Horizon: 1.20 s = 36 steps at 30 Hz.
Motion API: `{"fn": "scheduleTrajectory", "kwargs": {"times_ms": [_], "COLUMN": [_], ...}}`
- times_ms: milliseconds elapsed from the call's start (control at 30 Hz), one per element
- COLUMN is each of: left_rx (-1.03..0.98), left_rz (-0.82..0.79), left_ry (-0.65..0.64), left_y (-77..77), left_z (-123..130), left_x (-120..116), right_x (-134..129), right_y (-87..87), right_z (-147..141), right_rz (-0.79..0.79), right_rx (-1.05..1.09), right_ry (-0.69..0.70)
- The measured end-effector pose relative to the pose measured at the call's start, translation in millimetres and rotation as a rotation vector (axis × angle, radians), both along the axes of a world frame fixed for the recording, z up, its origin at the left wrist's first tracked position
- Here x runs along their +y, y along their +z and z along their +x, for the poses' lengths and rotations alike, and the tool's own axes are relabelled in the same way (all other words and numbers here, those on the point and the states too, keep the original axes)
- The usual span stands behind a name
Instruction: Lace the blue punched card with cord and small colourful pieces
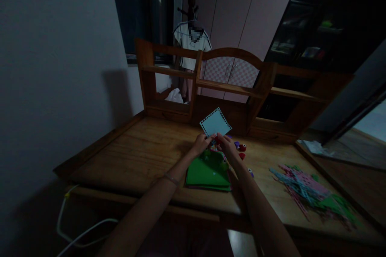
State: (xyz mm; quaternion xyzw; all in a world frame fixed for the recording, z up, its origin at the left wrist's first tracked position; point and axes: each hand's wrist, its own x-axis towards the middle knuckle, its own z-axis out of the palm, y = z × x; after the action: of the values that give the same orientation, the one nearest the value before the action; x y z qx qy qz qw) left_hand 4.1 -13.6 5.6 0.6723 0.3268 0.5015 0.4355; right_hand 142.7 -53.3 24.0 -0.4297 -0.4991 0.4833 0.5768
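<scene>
A pale blue square sheet (216, 122) with a row of dark holes along its edges is held up above the desk, one corner pointing down. My left hand (201, 143) is closed on its lower corner. Close beside it, my right hand (226, 144) is closed with a small red piece (217, 139) at its fingertips, against the same corner. Beneath both hands lies a stack of green sheets (208, 174), with small green pieces on top. The fingertips are small and dim.
Small red and purple pieces, one a red one (242, 147), lie right of my hands. A pile of pink, blue and green strips (310, 188) covers the desk's right side. A wooden shelf unit (230, 86) stands along the back of the wooden desk (129, 160).
</scene>
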Motion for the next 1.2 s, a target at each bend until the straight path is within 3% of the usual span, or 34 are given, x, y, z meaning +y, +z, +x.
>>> {"fn": "scheduleTrajectory", "kwargs": {"times_ms": [267,1200], "left_rx": [0.016,-0.016], "left_rz": [-0.06,-0.048], "left_ry": [0.014,-0.01], "left_y": [-1.1,-1.4], "left_z": [-0.2,0.1], "left_x": [-0.5,1.5], "right_x": [-4.8,-8.0], "right_y": [2.8,8.1], "right_z": [-0.5,-0.5], "right_rz": [0.009,0.003], "right_rx": [-0.016,-0.002], "right_ry": [0.019,-0.011]}}
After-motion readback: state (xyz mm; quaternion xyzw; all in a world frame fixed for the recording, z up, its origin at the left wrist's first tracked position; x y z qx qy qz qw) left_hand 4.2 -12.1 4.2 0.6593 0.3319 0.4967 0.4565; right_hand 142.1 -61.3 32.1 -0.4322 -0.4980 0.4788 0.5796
